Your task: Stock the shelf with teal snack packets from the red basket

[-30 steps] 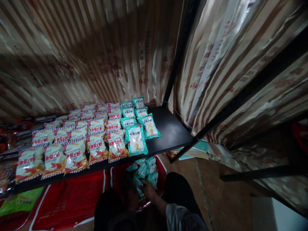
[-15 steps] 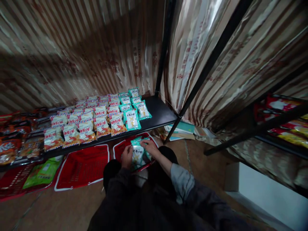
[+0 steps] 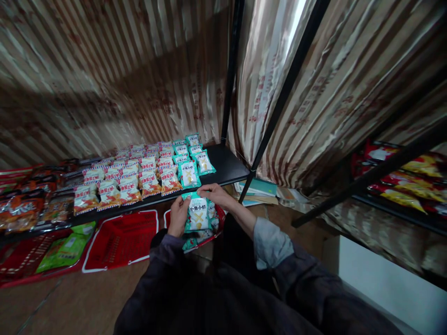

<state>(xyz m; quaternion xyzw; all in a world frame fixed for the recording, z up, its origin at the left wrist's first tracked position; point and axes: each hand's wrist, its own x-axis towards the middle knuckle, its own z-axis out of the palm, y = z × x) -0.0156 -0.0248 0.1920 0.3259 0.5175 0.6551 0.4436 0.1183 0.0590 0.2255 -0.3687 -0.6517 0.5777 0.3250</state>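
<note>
A teal-and-white snack bag (image 3: 198, 217) is held upright above a red basket (image 3: 221, 222). My left hand (image 3: 178, 217) grips its left edge, thumb on the front. At its upper right, my right hand (image 3: 215, 195) pinches the top edge between finger and thumb. More teal bags (image 3: 213, 225) lie in the basket beneath and behind the held one. Just beyond my hands, similar teal snack bags (image 3: 189, 174) stand in rows at the right end of the stocked part of a black shelf (image 3: 228, 168).
Left along the shelf are striped-top snack bags (image 3: 129, 190) and orange packets (image 3: 26, 209). Below stand another red basket (image 3: 122, 239) and one with a green bag (image 3: 66, 251). Dark posts (image 3: 275, 116) rise at right, near papers (image 3: 258, 188) and a white box (image 3: 387, 279).
The teal bag has come up out of the basket between both hands, now facing me more fully. My view has shifted slightly.
</note>
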